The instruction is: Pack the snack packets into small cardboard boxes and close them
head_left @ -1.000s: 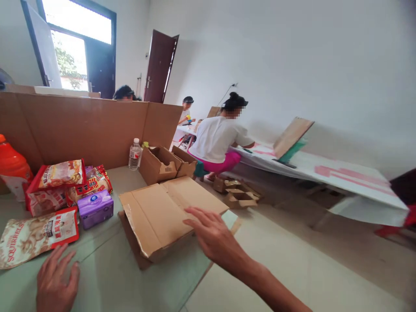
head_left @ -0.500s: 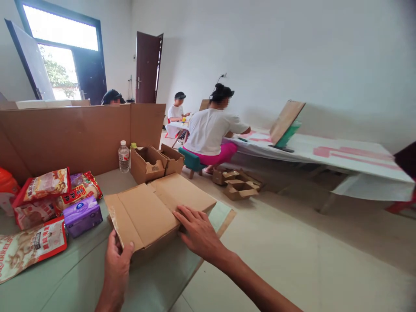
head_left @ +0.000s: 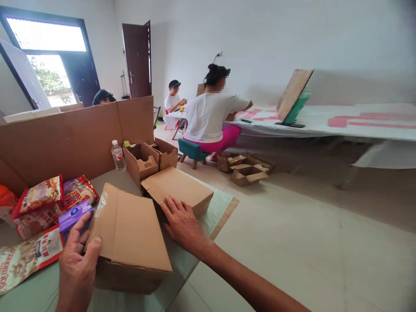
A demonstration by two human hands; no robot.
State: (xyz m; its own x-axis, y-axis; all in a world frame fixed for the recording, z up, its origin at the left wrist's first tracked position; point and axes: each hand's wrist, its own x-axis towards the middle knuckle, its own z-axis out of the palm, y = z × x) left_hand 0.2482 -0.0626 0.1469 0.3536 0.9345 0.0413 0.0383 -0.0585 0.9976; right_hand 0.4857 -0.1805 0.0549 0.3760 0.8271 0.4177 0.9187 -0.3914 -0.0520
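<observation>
A closed cardboard box [head_left: 136, 229] sits tilted at the table's near edge, clear tape along its left side. My left hand [head_left: 78, 255] grips its left edge, thumb against the box and index finger stretched over a purple tissue pack [head_left: 73, 216]. Just beyond lies a second closed cardboard box [head_left: 182, 184]. Resting on this box's near edge is my right hand [head_left: 183, 223], fingers extended over the top and thumb lower down. A gap separates the two boxes.
Snack bags [head_left: 42, 195] lie at left. A water bottle [head_left: 118, 157] and open cartons [head_left: 141, 162] stand by a cardboard partition [head_left: 78, 130]. A person [head_left: 208, 112] sits at a long table; more open boxes [head_left: 248, 173] lie on the floor.
The near box has come toward me and left with my left hand, turning and parting from the second box. My right hand stays by the second box. The view has shifted slightly.
</observation>
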